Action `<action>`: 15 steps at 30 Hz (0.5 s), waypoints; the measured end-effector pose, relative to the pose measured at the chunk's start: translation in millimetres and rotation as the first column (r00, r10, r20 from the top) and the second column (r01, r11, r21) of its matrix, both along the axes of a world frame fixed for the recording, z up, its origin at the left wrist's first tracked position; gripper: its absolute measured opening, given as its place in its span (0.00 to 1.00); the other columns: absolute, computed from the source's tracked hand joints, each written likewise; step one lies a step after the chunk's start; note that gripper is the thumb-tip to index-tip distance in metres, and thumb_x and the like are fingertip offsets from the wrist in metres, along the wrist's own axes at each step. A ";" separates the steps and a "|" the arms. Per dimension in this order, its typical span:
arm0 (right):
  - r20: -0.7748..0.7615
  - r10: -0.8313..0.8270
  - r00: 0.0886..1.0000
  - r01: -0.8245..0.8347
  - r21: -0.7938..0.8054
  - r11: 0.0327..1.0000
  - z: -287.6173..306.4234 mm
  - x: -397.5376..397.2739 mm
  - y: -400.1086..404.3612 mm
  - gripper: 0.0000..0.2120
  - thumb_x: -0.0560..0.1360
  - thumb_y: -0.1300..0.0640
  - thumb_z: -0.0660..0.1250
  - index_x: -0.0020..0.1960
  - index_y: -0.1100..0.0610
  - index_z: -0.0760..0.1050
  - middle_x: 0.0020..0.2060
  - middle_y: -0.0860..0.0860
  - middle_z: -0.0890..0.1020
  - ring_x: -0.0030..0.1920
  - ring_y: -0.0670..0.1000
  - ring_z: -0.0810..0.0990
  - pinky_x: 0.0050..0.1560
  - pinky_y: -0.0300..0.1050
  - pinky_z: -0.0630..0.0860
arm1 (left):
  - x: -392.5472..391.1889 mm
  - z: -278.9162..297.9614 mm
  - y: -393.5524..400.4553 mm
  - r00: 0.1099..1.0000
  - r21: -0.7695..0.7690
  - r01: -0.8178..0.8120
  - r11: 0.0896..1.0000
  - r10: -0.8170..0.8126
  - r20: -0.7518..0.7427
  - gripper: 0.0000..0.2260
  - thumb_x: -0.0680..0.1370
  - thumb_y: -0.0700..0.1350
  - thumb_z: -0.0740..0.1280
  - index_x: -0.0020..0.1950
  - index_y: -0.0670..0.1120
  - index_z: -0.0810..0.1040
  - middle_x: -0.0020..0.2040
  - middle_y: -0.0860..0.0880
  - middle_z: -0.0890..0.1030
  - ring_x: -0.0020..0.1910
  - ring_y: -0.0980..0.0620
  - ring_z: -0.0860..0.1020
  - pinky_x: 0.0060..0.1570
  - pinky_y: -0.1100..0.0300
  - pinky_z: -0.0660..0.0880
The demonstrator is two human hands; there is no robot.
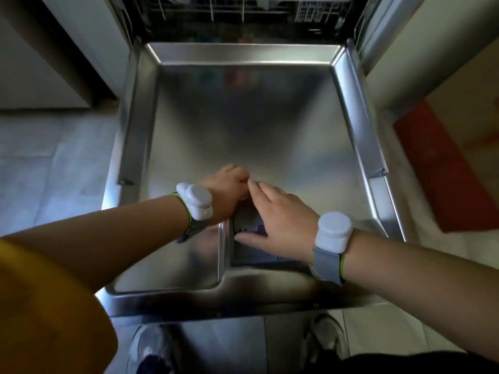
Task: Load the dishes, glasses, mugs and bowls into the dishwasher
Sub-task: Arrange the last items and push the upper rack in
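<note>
The dishwasher door [243, 125] lies fully open and flat in front of me, its steel inner face up. At its near edge sits the grey detergent compartment [248, 225]. My left hand [229, 190] is over the compartment's far end with fingers curled under; what they hold is hidden. My right hand [278, 220] lies flat over the compartment with fingers straight, fingertips meeting the left hand. At the top of the view is the wire lower rack [243, 9] inside the machine. No dishes are in view.
White cabinet fronts [67, 49] flank the dishwasher on the left and a pale wall on the right. A red mat [442, 168] lies on the floor to the right. My shoes [324, 336] stand on grey tiles just below the door's near edge.
</note>
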State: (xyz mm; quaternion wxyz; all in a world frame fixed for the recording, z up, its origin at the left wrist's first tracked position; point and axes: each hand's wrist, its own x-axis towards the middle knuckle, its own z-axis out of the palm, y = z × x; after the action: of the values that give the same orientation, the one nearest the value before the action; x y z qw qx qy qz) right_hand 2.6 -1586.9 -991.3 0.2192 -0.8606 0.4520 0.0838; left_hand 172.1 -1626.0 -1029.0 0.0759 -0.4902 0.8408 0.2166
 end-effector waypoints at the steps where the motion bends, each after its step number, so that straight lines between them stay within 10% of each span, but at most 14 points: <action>1: -0.026 0.019 0.999 -0.019 0.009 1.000 -0.5 -4.7 8.8 0.56 0.66 0.25 0.62 0.78 0.58 0.42 0.73 0.53 0.61 0.70 0.55 0.64 0.68 0.53 0.66 | 1.1 0.3 4.0 1.000 0.029 0.005 1.000 -0.006 0.010 0.11 0.79 0.48 0.60 0.59 0.50 0.77 0.58 0.50 0.73 0.60 0.46 0.71 0.58 0.53 0.71; 8: -0.193 0.100 0.976 -0.114 -0.065 0.991 2.9 -9.0 18.4 0.70 0.54 0.22 0.67 0.78 0.59 0.38 0.71 0.53 0.61 0.71 0.55 0.62 0.71 0.63 0.57 | -5.4 10.5 17.6 0.997 0.090 -0.058 0.994 0.063 -0.045 0.12 0.80 0.41 0.57 0.57 0.43 0.78 0.55 0.43 0.80 0.54 0.41 0.77 0.52 0.57 0.71; 12: -0.047 0.252 0.967 -0.250 -0.389 0.887 9.0 9.3 40.0 0.40 0.59 0.33 0.74 0.60 0.59 0.71 0.52 0.54 0.74 0.52 0.57 0.72 0.51 0.54 0.67 | -8.6 10.6 8.9 0.998 0.173 -0.047 0.984 0.053 -0.032 0.06 0.76 0.41 0.61 0.47 0.46 0.77 0.46 0.47 0.80 0.47 0.44 0.78 0.48 0.55 0.74; 15: -0.007 0.543 0.840 -0.505 -0.378 0.776 -10.9 18.3 65.6 0.33 0.62 0.35 0.72 0.58 0.56 0.74 0.55 0.57 0.75 0.55 0.59 0.73 0.50 0.52 0.64 | -11.6 3.8 6.4 0.990 0.166 -0.123 0.978 0.133 -0.053 0.10 0.76 0.41 0.59 0.49 0.48 0.80 0.48 0.48 0.82 0.47 0.44 0.78 0.49 0.53 0.76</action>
State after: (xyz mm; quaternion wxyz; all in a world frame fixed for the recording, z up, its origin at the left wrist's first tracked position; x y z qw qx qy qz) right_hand 20.8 -1521.3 -1002.2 0.0460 -0.9806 0.1899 0.0117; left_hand 160.5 -1619.6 -1025.1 0.0747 -0.5284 0.7890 0.3045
